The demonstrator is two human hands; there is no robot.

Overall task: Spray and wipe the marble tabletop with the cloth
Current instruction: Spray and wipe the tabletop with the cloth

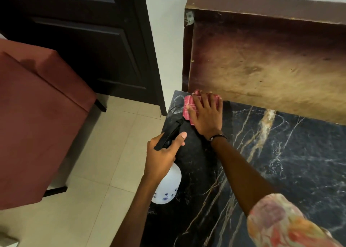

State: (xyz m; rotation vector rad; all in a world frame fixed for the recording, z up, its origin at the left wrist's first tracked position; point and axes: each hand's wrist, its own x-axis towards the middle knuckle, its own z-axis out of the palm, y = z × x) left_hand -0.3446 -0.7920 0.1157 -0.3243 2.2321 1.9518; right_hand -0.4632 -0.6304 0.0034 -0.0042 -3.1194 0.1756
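The black marble tabletop (280, 162) with white and gold veins fills the lower right. My right hand (206, 114) lies flat, fingers spread, pressing a pink checked cloth (188, 106) onto the tabletop's far left corner, just under the wooden unit. My left hand (162, 155) grips the neck of a white spray bottle (168, 187) with a black trigger head (171, 134), held over the table's left edge with the nozzle pointing toward the cloth.
A brown wooden wall-mounted unit (271, 59) overhangs the back of the table. A red upholstered chair (37, 119) stands on the beige tiled floor (104, 153) at left. A dark door (84, 41) is behind it.
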